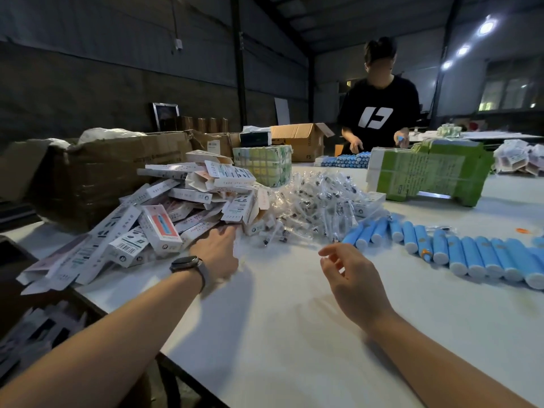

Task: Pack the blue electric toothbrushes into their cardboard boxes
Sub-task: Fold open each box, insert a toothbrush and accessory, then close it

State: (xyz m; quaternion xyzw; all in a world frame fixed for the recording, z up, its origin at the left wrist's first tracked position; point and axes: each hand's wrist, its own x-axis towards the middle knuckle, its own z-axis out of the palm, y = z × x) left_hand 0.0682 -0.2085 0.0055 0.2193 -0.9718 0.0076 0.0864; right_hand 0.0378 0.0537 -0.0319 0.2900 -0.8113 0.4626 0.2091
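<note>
Head view: L hand (216, 250) w/ watch, fingers straight, tips at edge of white cardboard boxes (159, 207) heaped at table's (279, 319) left; holds nothing. R hand (350, 278) above table, fingers loosely curled, holds nothing. Blue toothbrushes (471, 254) in a row at right, near R hand. Bagged brush heads (318, 201) between heap and row.

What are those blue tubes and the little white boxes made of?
Blue tubes: likely matte plastic, with smooth even colour and white end caps. White boxes: thin printed cardboard, with folded flaps and sharp creases. Big brown carton: corrugated cardboard, dented, apparently taped.
</note>
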